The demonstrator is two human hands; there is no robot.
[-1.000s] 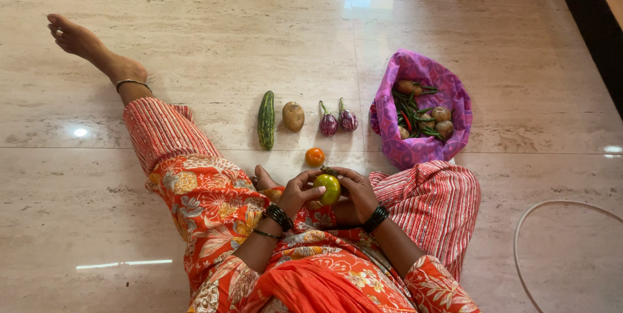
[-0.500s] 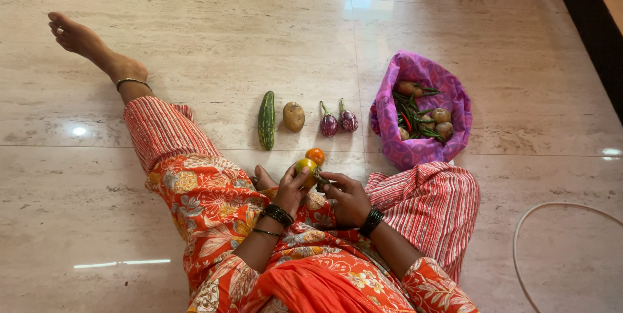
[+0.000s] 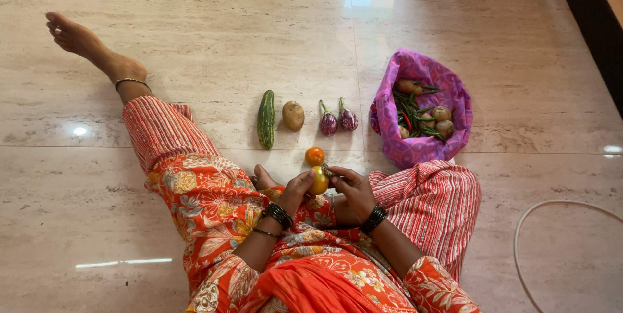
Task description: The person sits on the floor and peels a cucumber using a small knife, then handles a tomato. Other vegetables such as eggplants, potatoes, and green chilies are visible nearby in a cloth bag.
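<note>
I sit on the floor with both hands in my lap. A yellow-green tomato [image 3: 318,180] is held between my left hand [image 3: 297,191] and my right hand [image 3: 352,193], whose fingers pinch at its green stem end. Just beyond it an orange tomato [image 3: 315,156] lies on the floor. Farther out, in a row, lie a green cucumber [image 3: 266,119], a potato [image 3: 293,115] and two small purple eggplants [image 3: 337,120].
A purple cloth bag [image 3: 423,147] holding green chillies, potatoes and onions stands open at the right of the row. My left leg stretches out over the marble floor [image 3: 227,34] to the upper left. A white hose [image 3: 521,228] curves at the lower right.
The tomato went from between both hands, out to the left near the orange tomato in my left hand, then back to the middle. My right fingers now pinch its stem end.
</note>
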